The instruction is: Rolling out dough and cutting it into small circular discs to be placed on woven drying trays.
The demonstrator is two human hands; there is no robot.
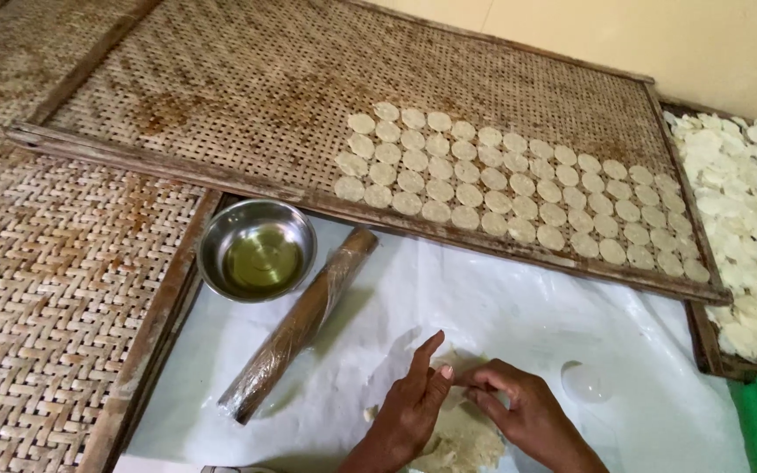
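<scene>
At six o'clock, both hands met over a lump of pale, crumbly dough [462,438] lying on a smooth white plastic sheet [501,307]. The left hand [409,407] pressed its flat, released palm against the dough; the right hand [523,407] had its grip pinching a thin piece. At nine o'clock lay a plastic-wrapped wooden rolling pin [300,324] beside a round steel bowl [257,250] of oil. At twelve, a woven tray [221,88] carried rows of flat round discs [501,180].
</scene>
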